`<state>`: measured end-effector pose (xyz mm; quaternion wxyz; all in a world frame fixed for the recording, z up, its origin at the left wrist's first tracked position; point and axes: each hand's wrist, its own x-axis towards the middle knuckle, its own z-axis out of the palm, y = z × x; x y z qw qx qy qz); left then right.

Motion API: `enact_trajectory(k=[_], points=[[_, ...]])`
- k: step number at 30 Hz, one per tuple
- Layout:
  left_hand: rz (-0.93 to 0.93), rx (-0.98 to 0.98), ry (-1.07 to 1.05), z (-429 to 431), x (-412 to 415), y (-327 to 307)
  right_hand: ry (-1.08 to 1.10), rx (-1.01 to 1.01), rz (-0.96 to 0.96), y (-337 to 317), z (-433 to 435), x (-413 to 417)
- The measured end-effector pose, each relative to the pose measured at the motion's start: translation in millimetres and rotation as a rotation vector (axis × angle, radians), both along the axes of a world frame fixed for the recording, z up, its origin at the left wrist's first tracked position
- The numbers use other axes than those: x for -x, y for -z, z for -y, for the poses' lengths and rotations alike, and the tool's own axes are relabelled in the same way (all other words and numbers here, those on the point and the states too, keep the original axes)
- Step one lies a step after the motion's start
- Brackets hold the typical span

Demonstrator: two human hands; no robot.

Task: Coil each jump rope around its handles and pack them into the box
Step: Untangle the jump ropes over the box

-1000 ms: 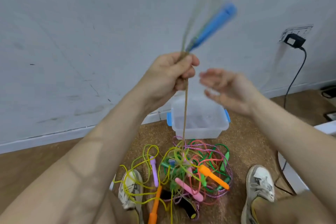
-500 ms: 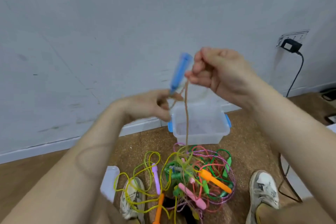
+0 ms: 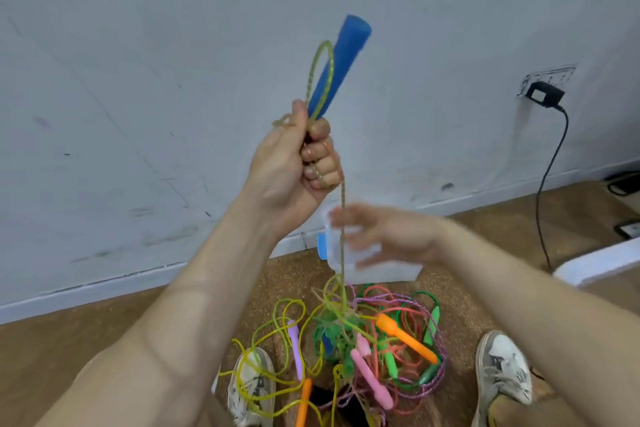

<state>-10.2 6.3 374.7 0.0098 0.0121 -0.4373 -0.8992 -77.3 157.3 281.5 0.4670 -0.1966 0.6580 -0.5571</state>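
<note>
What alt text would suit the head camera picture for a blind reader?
The left hand grips a raised blue handle, its tan rope looped beside it and hanging into a tangle of coloured jump ropes on the floor. The blurred right hand is open beside the rope, in front of a clear box.

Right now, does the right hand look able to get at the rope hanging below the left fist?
Probably yes. The right hand is open, blurred, right beside the rope that hangs from the left hand, which grips the blue handle, down to the tangled pile; nothing visible lies between them.
</note>
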Motion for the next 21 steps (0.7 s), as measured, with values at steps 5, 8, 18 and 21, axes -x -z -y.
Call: enact_trajectory(k=[5,8,18,21], points=[[-0.121,-0.183,-0.028,20,-6,-14,-0.388,-0.496,-0.775,35,24,-27],[-0.108,-0.013,-0.131,45,-5,-13,0.074,-0.228,-0.639,-13,25,-14],[-0.132,0.985,-0.159,12,-5,22,0.502,0.589,-0.357,-165,43,-18],[-0.117,0.949,-0.223,9,-7,21,0.446,0.671,-0.204,-159,32,-20]])
